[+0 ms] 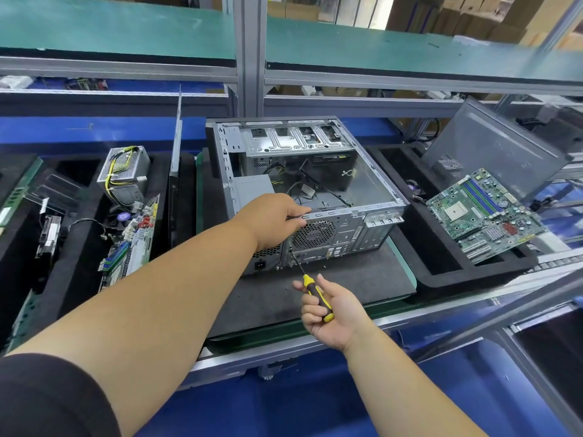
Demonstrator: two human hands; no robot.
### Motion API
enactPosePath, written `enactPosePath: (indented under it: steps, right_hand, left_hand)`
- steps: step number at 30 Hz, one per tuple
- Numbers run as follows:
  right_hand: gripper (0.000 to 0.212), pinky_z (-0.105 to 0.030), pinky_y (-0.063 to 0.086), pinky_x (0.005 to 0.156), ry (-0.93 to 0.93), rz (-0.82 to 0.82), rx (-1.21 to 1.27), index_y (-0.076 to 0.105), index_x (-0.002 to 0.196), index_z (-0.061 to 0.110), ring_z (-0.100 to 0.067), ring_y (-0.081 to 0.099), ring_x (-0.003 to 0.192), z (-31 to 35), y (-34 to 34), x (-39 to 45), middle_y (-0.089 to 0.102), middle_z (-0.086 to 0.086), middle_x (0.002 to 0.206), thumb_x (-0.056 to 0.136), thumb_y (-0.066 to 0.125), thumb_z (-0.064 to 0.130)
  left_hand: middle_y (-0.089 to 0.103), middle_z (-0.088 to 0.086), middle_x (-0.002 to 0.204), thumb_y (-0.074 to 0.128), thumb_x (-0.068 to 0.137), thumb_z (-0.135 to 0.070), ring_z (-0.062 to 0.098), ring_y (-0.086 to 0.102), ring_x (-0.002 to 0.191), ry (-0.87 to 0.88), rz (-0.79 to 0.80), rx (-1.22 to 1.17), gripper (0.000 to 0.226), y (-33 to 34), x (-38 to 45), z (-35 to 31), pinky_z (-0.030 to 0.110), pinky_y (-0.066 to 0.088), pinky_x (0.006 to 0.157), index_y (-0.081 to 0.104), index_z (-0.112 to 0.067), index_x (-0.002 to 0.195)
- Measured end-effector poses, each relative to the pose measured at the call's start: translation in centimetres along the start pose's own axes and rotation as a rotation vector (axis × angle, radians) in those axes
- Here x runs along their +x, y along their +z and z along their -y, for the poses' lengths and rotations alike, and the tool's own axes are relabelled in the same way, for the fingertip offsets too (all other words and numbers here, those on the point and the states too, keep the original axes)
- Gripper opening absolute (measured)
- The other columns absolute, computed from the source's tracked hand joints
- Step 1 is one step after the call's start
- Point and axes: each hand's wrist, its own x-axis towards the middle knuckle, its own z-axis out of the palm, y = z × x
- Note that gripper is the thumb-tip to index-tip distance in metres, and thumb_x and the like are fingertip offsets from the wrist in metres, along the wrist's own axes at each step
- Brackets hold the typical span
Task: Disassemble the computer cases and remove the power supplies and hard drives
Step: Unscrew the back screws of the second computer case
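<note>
Right hand (328, 313) grips screwdriver (315, 293) against unlabelled computer case (318, 197).

One open computer case (310, 187) sits on the bench, and one yellow-and-black screwdriver (317, 293) is in view. Two loose motherboards (485, 212) (138, 238) and one removed power supply (124, 167) lie in the side trays.
</note>
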Motion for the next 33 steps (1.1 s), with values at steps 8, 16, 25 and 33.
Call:
enactPosePath:
  steps: [8, 16, 25, 33]
  right_hand:
    - [0.038, -0.020, 0.017, 0.035, -0.114, -0.255, -0.372, 0.057, 0.088, 0.010, -0.008, 0.019, 0.035, -0.7, 1.4, 0.7, 0.032, 0.002, 0.048, 0.106, 0.041, 0.038]
    - [0.026, -0.029, 0.027, 0.048, -0.555, -0.822, -2.012, 0.042, 0.112, 0.017, -0.023, 0.048, 0.068, -1.6, 2.3, 0.7, 0.061, -0.001, 0.085, 0.107, 0.031, 0.040]
    - [0.044, -0.021, 0.034, 0.042, -0.022, -0.188, -0.201, 0.067, 0.096, -0.002, -0.010, 0.040, 0.043, -0.5, 0.9, 0.2, 0.056, -0.007, 0.063, 0.104, 0.044, 0.034]
    - [0.045, -0.021, 0.024, 0.038, -0.059, -0.258, -0.329, 0.066, 0.082, 0.010, -0.008, 0.029, 0.039, -1.1, 1.0, 0.8, 0.049, 0.002, 0.059, 0.105, 0.042, 0.040]
  left_hand:
    - [0.064, 0.003, 0.121, 0.050, 0.102, -0.032, 0.023, 0.055, 0.116, 0.002, 0.009, 0.025, 0.039, 0.0, -0.1, 0.0, 0.038, 0.044, 0.099, 0.055, -0.026, 0.140]
    - [0.063, 0.002, 0.119, 0.050, 0.101, -0.032, 0.022, 0.055, 0.114, 0.003, 0.002, 0.022, 0.039, 0.0, -0.1, -0.1, 0.038, 0.044, 0.099, 0.054, -0.026, 0.140]
    - [0.063, 0.004, 0.118, 0.049, 0.102, -0.031, 0.024, 0.055, 0.113, 0.014, 0.005, 0.032, 0.039, 0.0, 0.0, 0.0, 0.035, 0.044, 0.096, 0.054, -0.024, 0.140]
    - [0.062, 0.003, 0.119, 0.049, 0.102, -0.032, 0.023, 0.055, 0.114, 0.015, 0.012, 0.037, 0.040, 0.1, 0.1, 0.1, 0.036, 0.044, 0.096, 0.053, -0.026, 0.141]
